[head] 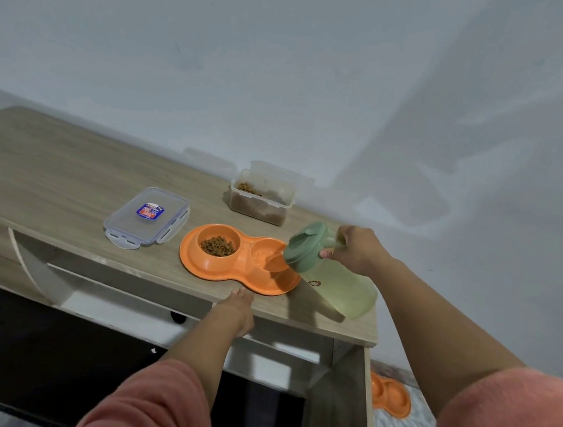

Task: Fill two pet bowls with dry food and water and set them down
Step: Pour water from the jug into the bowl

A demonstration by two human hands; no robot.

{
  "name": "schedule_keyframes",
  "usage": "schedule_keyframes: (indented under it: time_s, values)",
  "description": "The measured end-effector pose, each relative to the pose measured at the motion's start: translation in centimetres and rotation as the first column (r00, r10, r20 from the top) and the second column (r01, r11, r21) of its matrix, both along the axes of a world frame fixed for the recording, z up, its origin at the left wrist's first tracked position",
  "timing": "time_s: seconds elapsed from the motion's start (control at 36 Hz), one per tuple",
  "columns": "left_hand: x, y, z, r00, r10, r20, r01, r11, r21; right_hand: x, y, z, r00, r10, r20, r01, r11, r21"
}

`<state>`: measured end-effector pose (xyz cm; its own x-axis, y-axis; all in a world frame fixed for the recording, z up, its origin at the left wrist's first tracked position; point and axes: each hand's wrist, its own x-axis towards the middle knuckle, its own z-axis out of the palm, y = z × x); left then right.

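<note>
An orange double pet bowl point(199, 267) sits near the front edge of the wooden table point(54, 170). Its left cup holds brown dry food point(218, 245). My right hand point(355, 249) grips the handle of a green water jug point(329, 276), tilted with its lid over the right cup point(265, 255), and water runs into that cup. My left hand point(238, 307) rests on the table's front edge just below the bowl, fingers on the wood, holding nothing. A second orange double bowl point(390, 394) lies on the floor to the right of the table.
A clear food container point(261, 194) with kibble stands open at the back by the wall. Its clear lid point(147, 217) with a blue label lies flat left of the bowl. A shelf runs under the tabletop; a dark mat covers the floor in front.
</note>
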<state>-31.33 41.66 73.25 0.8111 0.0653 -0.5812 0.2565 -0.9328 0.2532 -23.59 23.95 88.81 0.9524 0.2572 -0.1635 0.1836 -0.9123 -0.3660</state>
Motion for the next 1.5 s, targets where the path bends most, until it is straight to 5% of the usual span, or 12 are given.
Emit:
schedule_keyframes:
  time_s: [1.14,1.5]
  values:
    - [-0.5,-0.5,0.8,0.997,0.071,0.038,-0.069,0.997,-0.041,0.1,-2.5,-0.8,0.996,-0.01,0.085,0.005,0.998,0.057]
    - [-0.7,-0.6,0.5,0.995,0.097,0.035,-0.095,0.993,-0.063,-1.3,-5.0,-3.3,0.962,-0.265,0.069,0.212,0.879,0.427]
